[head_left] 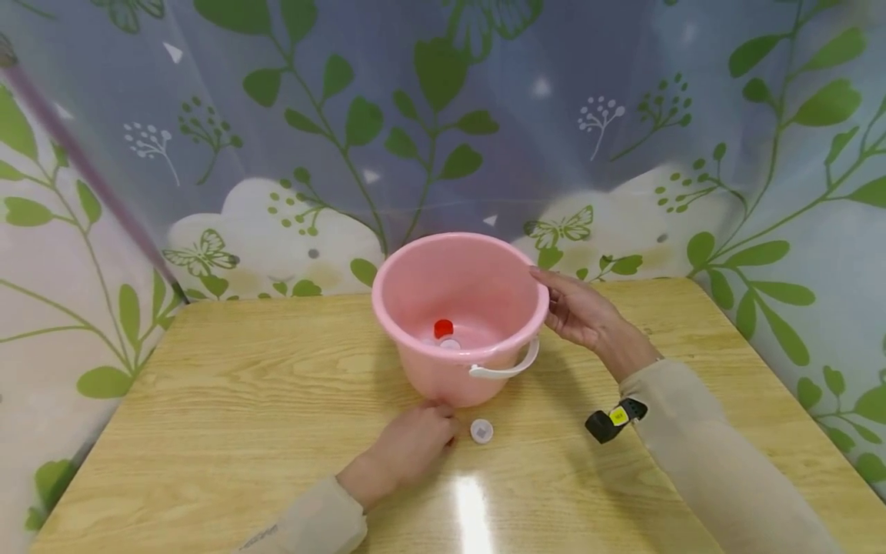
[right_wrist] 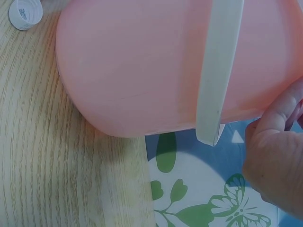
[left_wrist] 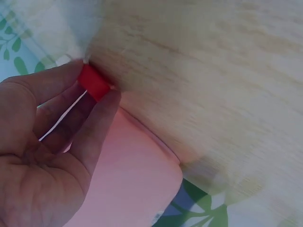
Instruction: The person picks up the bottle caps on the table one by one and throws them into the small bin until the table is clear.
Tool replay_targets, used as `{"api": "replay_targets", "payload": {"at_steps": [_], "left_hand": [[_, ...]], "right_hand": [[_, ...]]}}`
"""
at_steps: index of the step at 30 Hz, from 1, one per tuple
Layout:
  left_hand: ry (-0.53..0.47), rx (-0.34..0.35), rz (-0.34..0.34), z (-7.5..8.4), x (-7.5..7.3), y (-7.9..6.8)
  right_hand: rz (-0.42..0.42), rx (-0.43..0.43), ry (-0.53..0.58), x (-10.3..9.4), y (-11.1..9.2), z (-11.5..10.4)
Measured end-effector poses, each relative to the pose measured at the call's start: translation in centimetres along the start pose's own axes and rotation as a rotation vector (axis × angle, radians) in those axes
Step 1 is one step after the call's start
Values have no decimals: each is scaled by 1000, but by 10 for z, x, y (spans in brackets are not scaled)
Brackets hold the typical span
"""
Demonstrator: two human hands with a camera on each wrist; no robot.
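A pink bucket (head_left: pixel 457 377) stands on the table, its white handle (head_left: pixel 508 369) hanging down on the right front. Inside it lie a red bottle cap (head_left: pixel 443 328) and a white cap (head_left: pixel 450 344). My right hand (head_left: pixel 584 312) grips the bucket's rim at the right, fingers bent at its outer side. Low in front of the bucket, my left hand (head_left: pixel 414 442) pinches another red bottle cap (left_wrist: pixel 96 82) between thumb and fingers, close to the bucket's base. Just right of that hand, a white bottle cap (head_left: pixel 481 431) lies on the wood.
The wooden table (head_left: pixel 263 385) reaches back to a curtain (head_left: pixel 311 169) printed with leaves and butterflies, which also hangs at both sides. A black wrist strap device (head_left: pixel 612 419) sits on the right sleeve.
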State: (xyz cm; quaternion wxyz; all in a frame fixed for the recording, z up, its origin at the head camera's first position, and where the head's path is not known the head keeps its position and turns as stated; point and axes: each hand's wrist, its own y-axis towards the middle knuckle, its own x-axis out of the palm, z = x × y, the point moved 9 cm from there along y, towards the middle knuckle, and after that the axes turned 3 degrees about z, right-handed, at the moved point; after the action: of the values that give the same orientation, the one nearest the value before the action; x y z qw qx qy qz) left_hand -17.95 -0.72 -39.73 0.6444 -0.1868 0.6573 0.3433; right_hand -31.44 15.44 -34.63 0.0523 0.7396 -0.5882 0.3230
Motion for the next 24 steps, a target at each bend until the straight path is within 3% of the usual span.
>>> {"api": "replay_targets", "payload": {"at_steps": [5,13,24], "left_hand": [[-49,-43,-61,-5,-1,-2],[0,-51,-70,-2,-4,-4],[-9,-65,-62,-3,-3,-6]], "right_hand": [[12,2,-4,-2,0,1],[-5,1,-7,0,1,0],[-3,2,5,0,1,1]]}}
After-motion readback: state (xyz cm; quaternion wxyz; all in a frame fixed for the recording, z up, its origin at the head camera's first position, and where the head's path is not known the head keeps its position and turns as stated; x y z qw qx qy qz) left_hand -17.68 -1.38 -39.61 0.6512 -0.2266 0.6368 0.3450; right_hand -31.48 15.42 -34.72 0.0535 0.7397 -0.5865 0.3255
